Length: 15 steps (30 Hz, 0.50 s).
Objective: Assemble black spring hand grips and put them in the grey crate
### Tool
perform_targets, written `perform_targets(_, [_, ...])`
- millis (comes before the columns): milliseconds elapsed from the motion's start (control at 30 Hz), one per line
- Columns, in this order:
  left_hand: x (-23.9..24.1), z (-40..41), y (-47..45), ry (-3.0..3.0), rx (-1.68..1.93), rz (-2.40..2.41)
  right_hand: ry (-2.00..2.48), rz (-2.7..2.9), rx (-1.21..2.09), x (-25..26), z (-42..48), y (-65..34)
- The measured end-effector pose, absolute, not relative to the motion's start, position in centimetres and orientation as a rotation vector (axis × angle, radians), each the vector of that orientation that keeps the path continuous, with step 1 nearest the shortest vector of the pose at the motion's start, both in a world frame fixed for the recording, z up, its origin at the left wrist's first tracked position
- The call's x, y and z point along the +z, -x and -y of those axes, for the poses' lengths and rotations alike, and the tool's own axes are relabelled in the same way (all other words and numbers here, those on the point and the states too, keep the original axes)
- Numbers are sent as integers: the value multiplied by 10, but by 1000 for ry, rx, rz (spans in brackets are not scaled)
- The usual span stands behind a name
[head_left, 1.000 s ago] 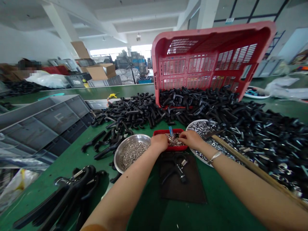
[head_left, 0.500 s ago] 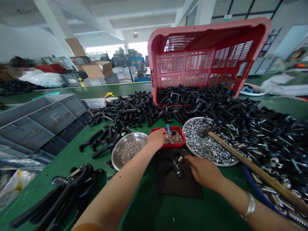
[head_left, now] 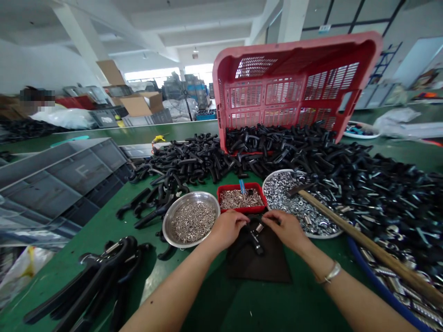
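Observation:
Both hands meet over a black hand-grip assembly that lies on a dark mat on the green table. My left hand is closed on the assembly's left side. Fingers of my right hand are pinched at its top near the spring. Just beyond them stands a small red tray of thin metal pins with a blue-handled tool in it. A steel bowl of small rings sits to the left, and a white dish of nuts to the right.
A red crate lies tipped on its side, spilling a big heap of black handles across the table. A wooden-handled hammer rests over the dish. Assembled grips lie near left. Grey crates stand at the left.
My left hand came back from the red tray to the assembly on the mat. My right hand, which went from the tray to the mat earlier, has shifted up to the assembly's top.

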<state>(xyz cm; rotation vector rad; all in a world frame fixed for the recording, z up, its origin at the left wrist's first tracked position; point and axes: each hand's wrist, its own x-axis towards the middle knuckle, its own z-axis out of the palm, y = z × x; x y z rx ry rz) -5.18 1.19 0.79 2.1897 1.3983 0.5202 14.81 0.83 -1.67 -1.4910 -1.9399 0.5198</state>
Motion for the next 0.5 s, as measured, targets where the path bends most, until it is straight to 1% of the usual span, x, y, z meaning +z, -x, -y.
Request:
perform_targets(167, [2, -11, 51, -2113, 579, -1444, 1554, 1967, 495, -22, -12, -146])
perform_targets(233, [1, -11, 51, -2072, 581, -1480, 1551, 2038, 393, -21, -11, -146])
perform_targets(367, [1, -12, 49, -2118, 523, -1490, 1546, 2221, 76, -24, -5, -142])
perform_targets(500, [3, -11, 48, -2164, 467, -1500, 1488, 2265, -53, -32, 4, -142])
